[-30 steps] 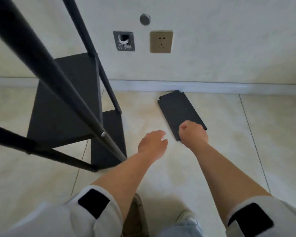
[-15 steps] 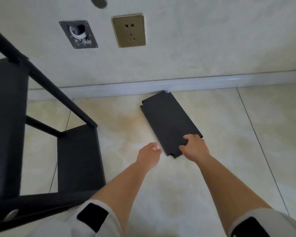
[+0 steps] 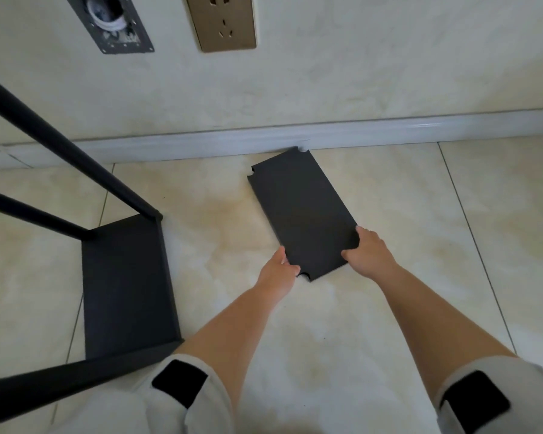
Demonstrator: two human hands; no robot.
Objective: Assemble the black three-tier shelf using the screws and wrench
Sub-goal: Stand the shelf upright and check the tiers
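I had both hands on the loose black shelf panel (image 3: pixel 301 214), which lay flat on the tiled floor (image 3: pixel 342 324) at an angle, its far corner touching the white baseboard (image 3: pixel 420 128). My right hand (image 3: pixel 369 256) gripped the near right corner, fingers curled over the right edge and the thumb lying on the top face along the near edge. My left hand (image 3: pixel 278 270) held the near left corner, fingertips hooked over the long left edge just above the notch cut into that corner. How far those fingers reached under the panel I could not tell.

The partly built shelf frame (image 3: pixel 60 183) stood to my left, well apart from the panel. Its low tier (image 3: pixel 126 286) sat near the floor with a raised rim, and black tubes ran up and out of view. Bare tile lay between the frame's corner post and the panel's left edge, and more bare tile stretched to the right of the panel as far as the picture's edge. On the wall above were a gold socket plate (image 3: pixel 221 21) and an open grey box (image 3: pixel 110 25) with a white fitting inside. White sleeves with black patches (image 3: pixel 179 382) showed at the bottom.
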